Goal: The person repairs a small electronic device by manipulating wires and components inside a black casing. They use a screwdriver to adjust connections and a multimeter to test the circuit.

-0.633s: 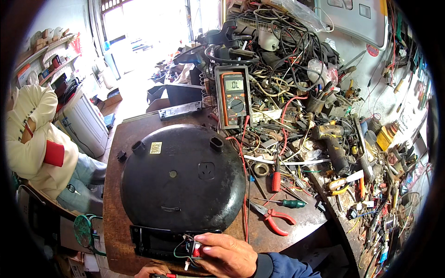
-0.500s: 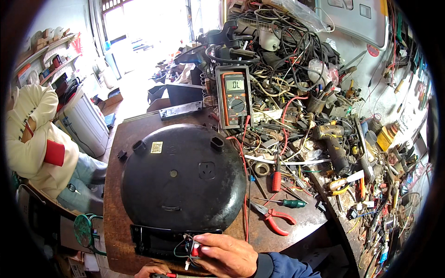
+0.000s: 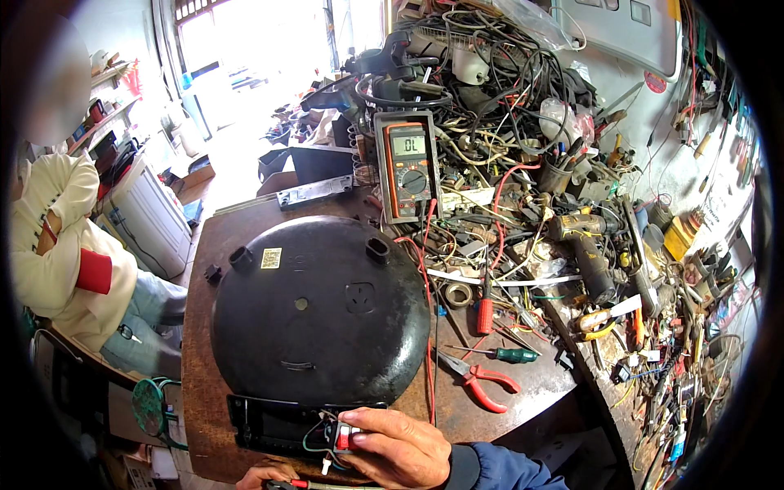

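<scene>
My right hand (image 3: 396, 445) grips a red-and-white switch (image 3: 346, 437) with thin wires, at a black panel (image 3: 265, 425) along the near side of a round black appliance body (image 3: 310, 314), which lies on the brown workbench (image 3: 204, 359). My left hand (image 3: 261, 478), mostly cut off by the lower edge, is closed by a black-and-red object (image 3: 294, 486) too hidden to name. Red-handled pliers (image 3: 490, 384), a green screwdriver (image 3: 514, 355) and a red probe (image 3: 485, 314) lie to the right. An orange-and-grey multimeter (image 3: 407, 167) stands at the far side.
A person in a cream hoodie (image 3: 57, 229) has arms folded at the left, beside a white appliance (image 3: 147, 216). Tangled cables (image 3: 506, 73), a drill (image 3: 588, 257) and heaped small parts crowd the right side against the wall. A green round object (image 3: 147, 408) is at lower left.
The view has shifted slightly, so the bench sits a little higher and further left in it. Both my hands keep the same hold.
</scene>
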Demonstrator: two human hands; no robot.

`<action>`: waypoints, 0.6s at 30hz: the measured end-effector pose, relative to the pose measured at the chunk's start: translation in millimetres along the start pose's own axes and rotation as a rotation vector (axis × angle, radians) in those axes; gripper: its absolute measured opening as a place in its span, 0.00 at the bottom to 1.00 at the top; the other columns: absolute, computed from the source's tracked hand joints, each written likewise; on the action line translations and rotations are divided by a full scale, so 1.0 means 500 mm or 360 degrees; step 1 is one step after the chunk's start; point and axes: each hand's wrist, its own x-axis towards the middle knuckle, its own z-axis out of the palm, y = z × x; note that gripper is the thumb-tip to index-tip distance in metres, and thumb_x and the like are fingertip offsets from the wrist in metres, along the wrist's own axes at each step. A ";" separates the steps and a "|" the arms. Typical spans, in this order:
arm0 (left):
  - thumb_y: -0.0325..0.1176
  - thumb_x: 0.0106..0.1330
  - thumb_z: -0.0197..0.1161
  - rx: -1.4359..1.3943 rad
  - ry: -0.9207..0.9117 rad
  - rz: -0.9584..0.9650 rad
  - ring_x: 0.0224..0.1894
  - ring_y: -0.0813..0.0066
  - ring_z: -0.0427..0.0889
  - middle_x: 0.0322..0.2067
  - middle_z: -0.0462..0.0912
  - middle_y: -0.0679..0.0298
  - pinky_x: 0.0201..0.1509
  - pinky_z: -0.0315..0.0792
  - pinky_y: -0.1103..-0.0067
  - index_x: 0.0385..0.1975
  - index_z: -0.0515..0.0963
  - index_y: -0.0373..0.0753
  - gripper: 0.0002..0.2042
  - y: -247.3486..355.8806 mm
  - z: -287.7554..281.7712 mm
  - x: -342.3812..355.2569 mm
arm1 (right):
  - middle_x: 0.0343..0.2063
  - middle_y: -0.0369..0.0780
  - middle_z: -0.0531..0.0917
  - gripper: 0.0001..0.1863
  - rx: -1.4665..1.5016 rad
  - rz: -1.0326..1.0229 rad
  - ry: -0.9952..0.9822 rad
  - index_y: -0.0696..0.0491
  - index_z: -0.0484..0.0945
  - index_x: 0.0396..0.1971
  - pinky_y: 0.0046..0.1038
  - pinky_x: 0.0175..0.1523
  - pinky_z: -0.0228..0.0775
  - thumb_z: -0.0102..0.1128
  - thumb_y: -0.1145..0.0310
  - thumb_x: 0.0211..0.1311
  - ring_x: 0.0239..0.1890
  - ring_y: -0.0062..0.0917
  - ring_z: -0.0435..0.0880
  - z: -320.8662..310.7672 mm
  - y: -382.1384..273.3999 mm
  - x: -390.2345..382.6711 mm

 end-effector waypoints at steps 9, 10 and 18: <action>0.28 0.68 0.60 0.0123 0.0001 0.0116 0.39 0.61 0.77 0.45 0.79 0.52 0.46 0.75 0.67 0.72 0.74 0.44 0.29 0.002 0.011 0.010 | 0.46 0.57 0.86 0.21 0.0041 0.0142 -0.0083 0.61 0.77 0.42 0.36 0.47 0.86 0.81 0.81 0.51 0.44 0.45 0.91 -0.004 0.001 -0.019; 0.28 0.67 0.61 0.0051 0.0095 0.0066 0.39 0.64 0.77 0.43 0.80 0.52 0.46 0.75 0.70 0.62 0.78 0.34 0.22 0.006 0.023 0.013 | 0.48 0.58 0.86 0.21 0.0071 0.0239 -0.0139 0.61 0.78 0.41 0.36 0.48 0.87 0.81 0.81 0.50 0.45 0.45 0.91 -0.011 -0.002 -0.022; 0.43 0.52 0.69 0.0258 0.0543 -0.0247 0.26 0.68 0.72 0.26 0.74 0.56 0.33 0.69 0.74 0.32 0.72 0.28 0.22 -0.007 0.043 0.008 | 0.49 0.57 0.85 0.25 0.0046 0.0231 -0.0241 0.59 0.75 0.44 0.38 0.51 0.86 0.83 0.79 0.50 0.49 0.46 0.90 -0.012 0.018 -0.046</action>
